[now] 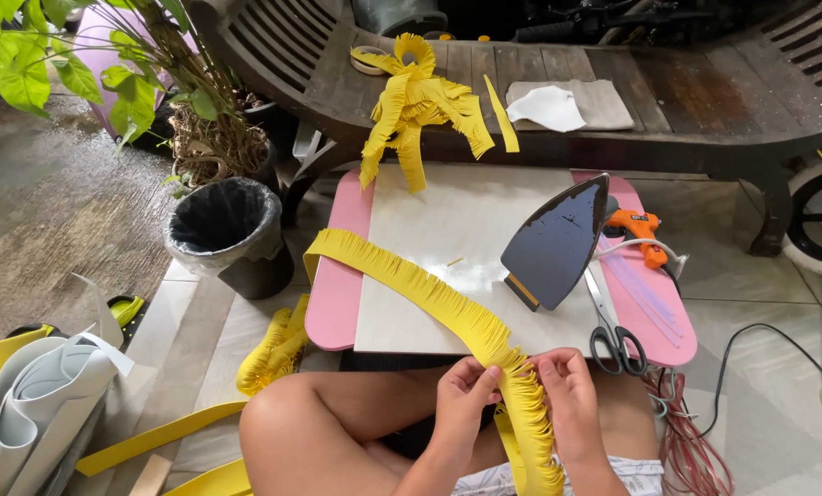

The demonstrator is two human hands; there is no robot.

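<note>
Head view, person seated cross-legged at a low pink table (336,303) topped by a pale board (448,239).

Both hands met over the lap on one long yellow fringed foam strip (411,276). Left hand (461,395): fingers pinched together on the strip's near edge, thumb on top. Right hand (572,390): fingers curled and clamped on the same strip just beside the left. From the hands the strip ran up and left across the board, folded over the table's left edge, and its near end hung down between the knees.

Judged step: working along the fringe by hand, separating or fluffing the cut tabs section by section. The stretch on the board looked flatter than the part at the hands, so much of the length seemed undone.

The next move would call for feeding fresh strip toward the lap, one hand anchoring the uncut spine while the other teased the tabs, gently, since thin foam tears at the cut roots.

Nearby: clothes iron (558,241) standing upright on the board, scissors (613,335) just right of it, orange glue gun (639,230) behind. Finished fringe pile (420,101) on the wooden bench (686,138). Lined bin (223,225) on the floor, left.
</note>
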